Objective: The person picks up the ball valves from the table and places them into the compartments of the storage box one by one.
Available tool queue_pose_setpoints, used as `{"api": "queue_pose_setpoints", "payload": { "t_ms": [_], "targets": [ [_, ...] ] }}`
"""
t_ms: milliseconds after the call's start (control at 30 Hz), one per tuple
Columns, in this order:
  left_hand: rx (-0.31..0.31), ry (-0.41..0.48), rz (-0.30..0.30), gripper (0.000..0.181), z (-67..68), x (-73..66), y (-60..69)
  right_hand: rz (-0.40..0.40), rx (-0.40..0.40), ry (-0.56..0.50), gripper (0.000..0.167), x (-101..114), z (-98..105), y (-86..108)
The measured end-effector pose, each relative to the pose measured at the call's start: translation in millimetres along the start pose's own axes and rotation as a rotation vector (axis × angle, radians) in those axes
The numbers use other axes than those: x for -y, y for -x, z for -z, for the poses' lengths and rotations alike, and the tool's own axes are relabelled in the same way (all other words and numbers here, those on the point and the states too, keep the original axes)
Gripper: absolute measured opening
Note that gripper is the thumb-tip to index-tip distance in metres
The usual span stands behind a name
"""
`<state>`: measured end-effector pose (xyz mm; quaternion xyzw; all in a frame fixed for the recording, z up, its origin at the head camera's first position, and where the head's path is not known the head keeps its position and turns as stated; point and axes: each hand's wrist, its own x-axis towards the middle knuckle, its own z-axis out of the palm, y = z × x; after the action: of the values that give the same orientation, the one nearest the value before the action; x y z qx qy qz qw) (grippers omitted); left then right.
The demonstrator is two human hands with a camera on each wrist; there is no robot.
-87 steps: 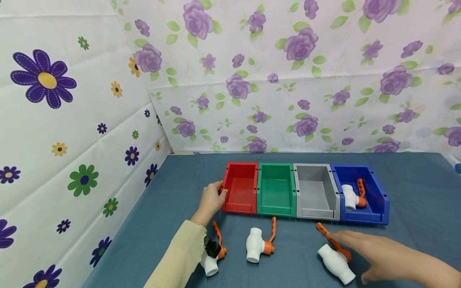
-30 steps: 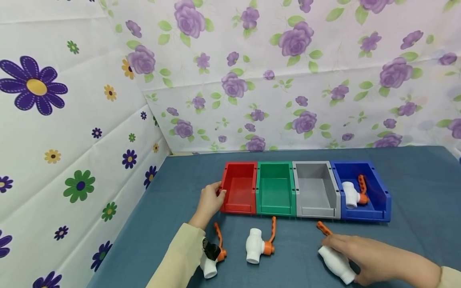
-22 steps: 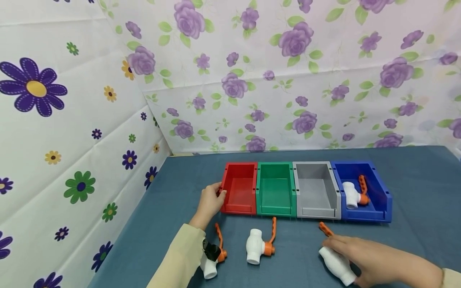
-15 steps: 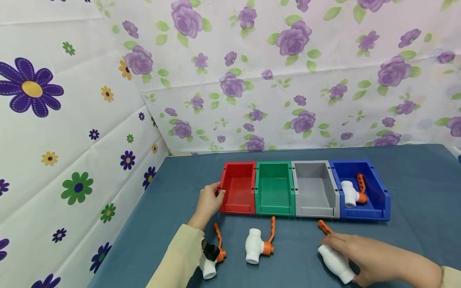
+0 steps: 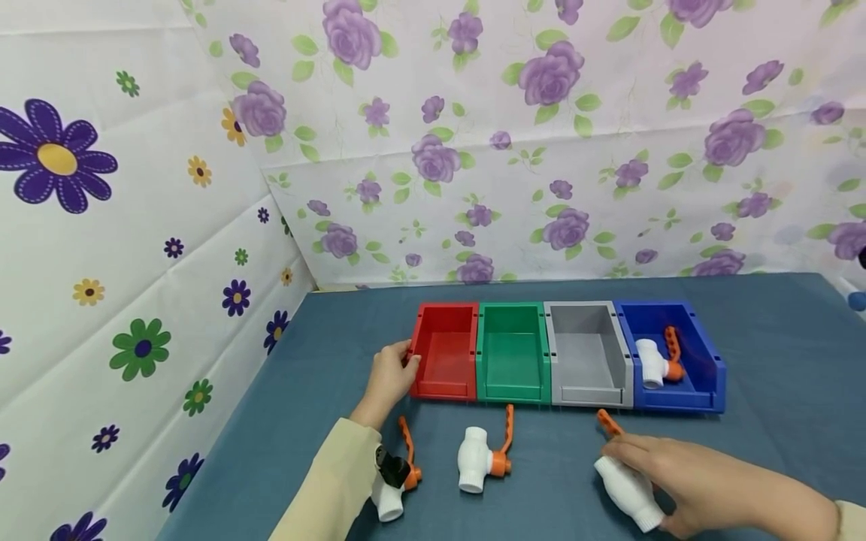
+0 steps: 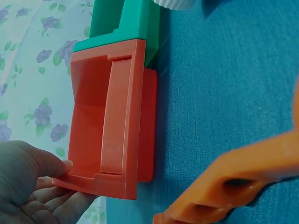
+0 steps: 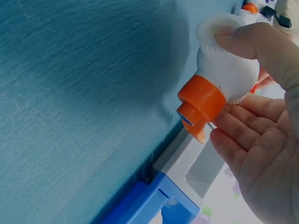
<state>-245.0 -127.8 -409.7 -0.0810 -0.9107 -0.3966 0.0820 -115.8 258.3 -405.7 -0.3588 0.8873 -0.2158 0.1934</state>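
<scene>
My left hand pinches the left side wall of the red bin, thumb inside and fingers outside in the left wrist view. At the front right, my right hand grips a white ball valve with an orange handle; the thumb lies on one pipe end, the fingers by the other, in the right wrist view. Part of that valve's handle is hidden by the hand. A second ball valve lies before the green bin. A third ball valve lies partly behind my left wrist.
To the right of the green bin stand a grey bin and a blue bin, joined in one row. Inside the blue bin is another ball valve. Flowered cloth hangs behind the blue-covered table.
My right hand has come in from the right, where it was open beside the ball valve, and now grips it. My left hand stays on the red bin. The head view has shifted slightly.
</scene>
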Motion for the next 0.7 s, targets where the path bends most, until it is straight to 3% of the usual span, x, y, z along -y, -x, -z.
{"api": "queue_pose_setpoints", "payload": {
  "t_ms": [133, 700],
  "targets": [
    [0.004, 0.000, 0.009, 0.035, 0.1, -1.1, -0.8, -0.009, -0.005, -0.015, 0.078, 3, 3, 2.2],
    [0.001, 0.002, 0.017, 0.034, 0.1, -0.8, 0.1, -0.002, -0.085, 0.106, 0.078, 20, 20, 4.7]
  ]
}}
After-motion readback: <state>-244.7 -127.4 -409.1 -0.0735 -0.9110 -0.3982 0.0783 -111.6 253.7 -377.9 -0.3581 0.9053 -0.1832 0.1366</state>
